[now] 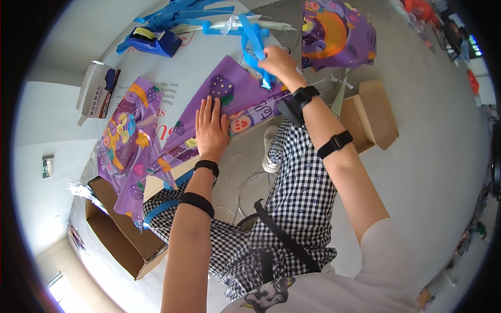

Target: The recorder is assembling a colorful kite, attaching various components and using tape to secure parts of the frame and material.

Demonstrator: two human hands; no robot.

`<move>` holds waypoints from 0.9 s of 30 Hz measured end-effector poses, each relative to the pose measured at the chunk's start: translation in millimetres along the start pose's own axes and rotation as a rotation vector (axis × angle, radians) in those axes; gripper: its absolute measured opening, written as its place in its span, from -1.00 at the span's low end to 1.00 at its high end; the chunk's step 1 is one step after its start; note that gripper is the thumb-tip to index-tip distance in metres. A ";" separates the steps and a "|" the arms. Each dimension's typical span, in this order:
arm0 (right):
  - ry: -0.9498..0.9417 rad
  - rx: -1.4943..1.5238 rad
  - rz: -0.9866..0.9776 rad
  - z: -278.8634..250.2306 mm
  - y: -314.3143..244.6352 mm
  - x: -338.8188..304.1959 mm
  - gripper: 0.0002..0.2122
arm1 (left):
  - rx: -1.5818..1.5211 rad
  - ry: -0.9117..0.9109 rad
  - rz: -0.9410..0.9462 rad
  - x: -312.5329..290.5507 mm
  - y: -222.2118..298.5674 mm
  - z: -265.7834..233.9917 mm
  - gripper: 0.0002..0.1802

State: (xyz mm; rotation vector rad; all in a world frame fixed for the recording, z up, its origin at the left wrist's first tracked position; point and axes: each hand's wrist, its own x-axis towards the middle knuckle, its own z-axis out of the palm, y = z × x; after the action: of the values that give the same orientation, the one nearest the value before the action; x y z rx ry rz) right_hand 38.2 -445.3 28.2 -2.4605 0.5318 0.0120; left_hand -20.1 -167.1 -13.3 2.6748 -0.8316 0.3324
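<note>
My left hand (212, 128) lies flat, fingers stretched, on a purple printed kite (229, 73) folded over the table edge in front of me. Thin pale rods run along its near side. At its far right end, my right hand (279, 65) is closed on a bright blue ribbon (252, 36), which loops down onto the kite. The fingertips are partly hidden behind the ribbon. Another purple printed piece (128, 125) with clear film drapes over the table's left side, beside my left hand. A third purple printed piece (339, 31) lies beyond my right hand.
A blue tape dispenser (159, 47) and a heap of blue ribbons (175, 18) sit on the white printed tabletop (193, 55). A small white carton (94, 94) stands at the left. Open brown boxes flank me, one at left (120, 235), another at right (383, 112).
</note>
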 end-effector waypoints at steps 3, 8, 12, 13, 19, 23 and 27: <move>-0.113 0.957 -0.221 -19.2 10.0 16.2 -0.66 | -0.017 0.004 0.009 0.6 -0.1 -0.4 -0.50; -0.108 0.947 -0.286 -32.2 28.4 4.2 -0.55 | -0.020 0.015 0.002 2.0 1.6 -0.8 -0.51; -0.207 0.561 0.119 -36.7 38.9 -3.3 -0.61 | -0.023 0.026 0.002 2.6 0.7 -0.3 -0.51; -0.242 0.594 0.180 -36.2 40.4 -3.4 -0.62 | -0.014 0.032 0.006 2.4 0.2 0.2 -0.51; -0.305 0.144 0.077 -22.7 38.8 -7.3 -0.74 | -0.012 0.047 0.013 1.9 -1.5 2.3 -0.52; -0.072 -0.114 -0.069 -3.5 23.5 -11.9 -0.80 | -0.013 0.049 0.007 2.5 -0.8 2.6 -0.52; -0.113 -0.177 0.000 7.6 12.2 -6.6 -0.82 | -0.015 0.058 0.023 1.5 -0.2 2.6 -0.52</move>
State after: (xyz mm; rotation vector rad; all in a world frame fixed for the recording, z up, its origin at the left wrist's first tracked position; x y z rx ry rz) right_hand 28.3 -447.5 15.9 -2.6126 0.5006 0.2046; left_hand -18.4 -168.6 -15.3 2.6305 -0.8443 0.4060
